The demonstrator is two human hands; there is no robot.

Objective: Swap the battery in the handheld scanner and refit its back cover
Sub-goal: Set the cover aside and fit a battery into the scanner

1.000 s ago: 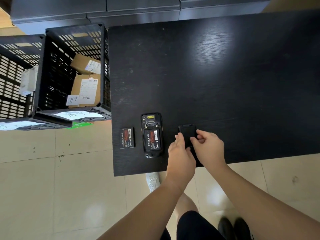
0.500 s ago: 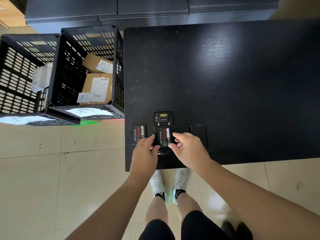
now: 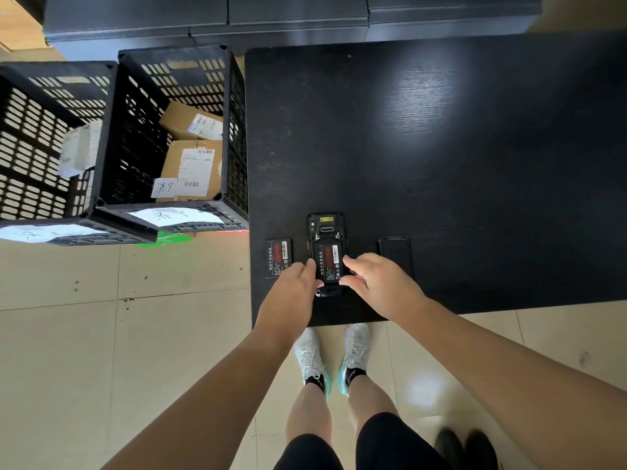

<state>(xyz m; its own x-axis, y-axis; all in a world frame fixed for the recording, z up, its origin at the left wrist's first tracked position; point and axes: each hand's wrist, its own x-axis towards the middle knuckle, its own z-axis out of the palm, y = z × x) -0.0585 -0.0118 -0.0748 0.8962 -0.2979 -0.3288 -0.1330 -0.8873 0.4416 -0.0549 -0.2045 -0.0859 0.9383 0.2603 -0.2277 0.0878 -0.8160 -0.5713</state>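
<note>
Scanner (image 3: 325, 232): lies face down near the worktop (image 3: 475, 164) edge at 6 o'clock, back open, so the bay faces up for work.
Fitted battery (image 3: 328, 262): sits in the bay, label up; whether it is fully seated cannot be told.
Spare battery (image 3: 278, 257): lies at the scanner's 9 o'clock, just beside it, within reach; which of the two cells is the fresh one cannot be told.
Cover (image 3: 395, 254): lies apart at the scanner's 3 o'clock, not yet refitted; black on black, its outline is hard to make out.
Left hand (image 3: 291, 293): grip loosely spread, fingertips at the scanner's left edge, probably steadying it; it hides the spare battery's near corner.
Right hand (image 3: 376, 283): grip spread, fingertips (image 3: 347, 261) touching the fitted battery's right edge, apparently to press or pry; nothing is pinched.
Hidden: the scanner's near end is partly masked by both hands.
Crates (image 3: 169, 137): stand on the floor at 10 o'clock, holding parcels; the left one is cut off.
</note>
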